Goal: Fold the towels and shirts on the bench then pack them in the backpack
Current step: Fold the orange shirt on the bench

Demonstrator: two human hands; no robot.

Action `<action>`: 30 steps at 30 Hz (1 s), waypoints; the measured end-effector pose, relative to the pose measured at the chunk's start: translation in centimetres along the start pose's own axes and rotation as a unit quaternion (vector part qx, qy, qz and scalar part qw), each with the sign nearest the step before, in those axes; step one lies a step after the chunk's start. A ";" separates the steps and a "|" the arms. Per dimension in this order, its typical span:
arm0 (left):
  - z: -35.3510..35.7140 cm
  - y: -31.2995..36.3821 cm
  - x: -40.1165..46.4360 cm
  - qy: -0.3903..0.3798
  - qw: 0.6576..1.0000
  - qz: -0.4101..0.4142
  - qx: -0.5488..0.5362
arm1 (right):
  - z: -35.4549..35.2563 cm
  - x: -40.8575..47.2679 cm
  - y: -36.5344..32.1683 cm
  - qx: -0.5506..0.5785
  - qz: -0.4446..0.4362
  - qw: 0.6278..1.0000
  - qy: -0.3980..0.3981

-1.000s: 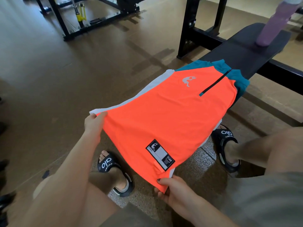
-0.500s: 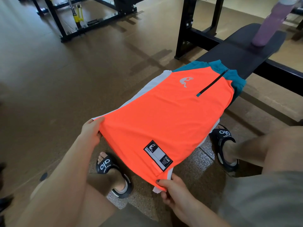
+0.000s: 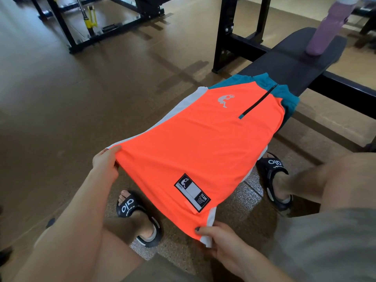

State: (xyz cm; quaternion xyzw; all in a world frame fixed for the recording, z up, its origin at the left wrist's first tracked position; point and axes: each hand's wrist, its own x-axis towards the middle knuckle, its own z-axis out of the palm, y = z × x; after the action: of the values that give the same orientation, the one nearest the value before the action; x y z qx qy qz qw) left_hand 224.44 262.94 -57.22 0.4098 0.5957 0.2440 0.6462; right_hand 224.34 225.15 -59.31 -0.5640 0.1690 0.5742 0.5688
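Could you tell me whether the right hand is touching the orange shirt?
Touching. The head view shows the right hand pinching the orange shirt's near hem corner, thumb on top of the fabric.

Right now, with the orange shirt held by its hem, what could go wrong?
1. The left hand and right hand pinch only the hem corners of the orange shirt, so the cloth could slip and sag toward the floor.
2. A hard pull may drag the collar end off the narrow bench.
3. The purple bottle on the bench might be knocked over.
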 end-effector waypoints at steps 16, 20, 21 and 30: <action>3.7 -2.4 -5.9 0.058 0.812 0.344 0.468 | -4.3 2.0 -4.2 0.037 -0.017 0.999 0.011; 5.8 -6.6 -9.4 -0.202 0.609 0.502 0.580 | -6.0 3.5 -6.1 0.155 -0.068 0.985 0.038; 6.5 -7.7 -9.9 -0.232 0.571 0.494 0.614 | -6.3 3.8 -6.6 0.189 -0.083 0.978 0.039; 8.5 -9.4 -11.4 -0.236 0.446 0.469 0.725 | -7.5 4.2 -8.2 0.340 -0.084 0.937 0.009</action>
State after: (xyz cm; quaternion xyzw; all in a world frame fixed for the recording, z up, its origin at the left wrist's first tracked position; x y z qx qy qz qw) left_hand 229.12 246.60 -58.83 0.9881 0.0979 -0.1169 0.0179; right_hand 235.86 223.22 -61.53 -0.3542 0.3111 0.4271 0.7715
